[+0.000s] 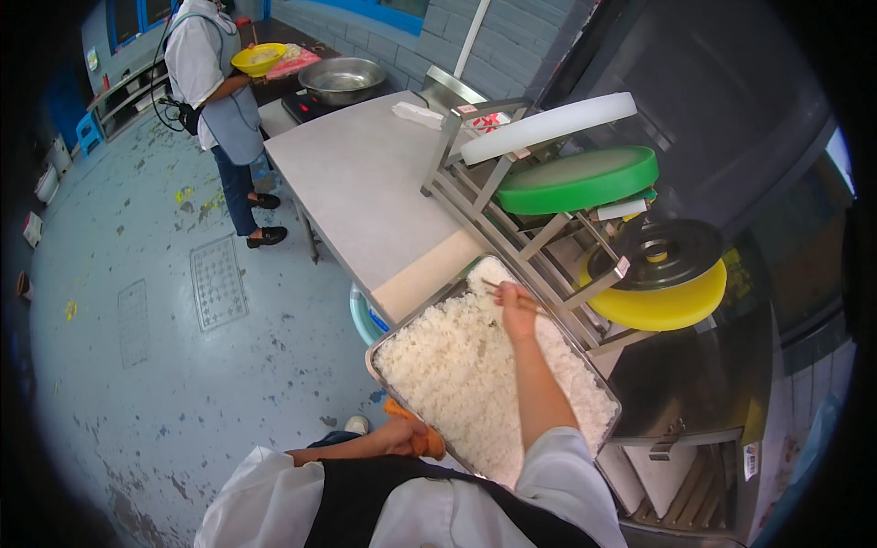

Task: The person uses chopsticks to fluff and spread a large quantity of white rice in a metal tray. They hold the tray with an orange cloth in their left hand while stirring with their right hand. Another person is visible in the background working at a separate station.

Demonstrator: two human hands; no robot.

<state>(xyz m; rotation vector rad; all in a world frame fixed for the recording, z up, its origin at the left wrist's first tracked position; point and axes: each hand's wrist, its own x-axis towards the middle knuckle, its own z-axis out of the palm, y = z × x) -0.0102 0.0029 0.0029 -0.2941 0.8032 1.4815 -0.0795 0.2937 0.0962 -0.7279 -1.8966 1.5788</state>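
Observation:
A rectangular metal tray (372, 357) full of cooked white rice (452, 356) lies before me. My right hand (519, 308) grips wooden chopsticks (534, 306) over the far part of the tray, with their tips at the rice near its far corner. At the tray's near left side, my left hand (403, 436) holds an orange cloth (429, 442) against the rim. Part of that hand's grip is hidden by the cloth.
A metal rack (479, 198) beside the tray holds white (548, 127), green (579, 181) and yellow (671, 301) round boards and a black lid (656, 255). A grey table (363, 178) extends beyond. A co-worker (219, 89) stands there with a yellow bowl (259, 60) near a metal pan (342, 79).

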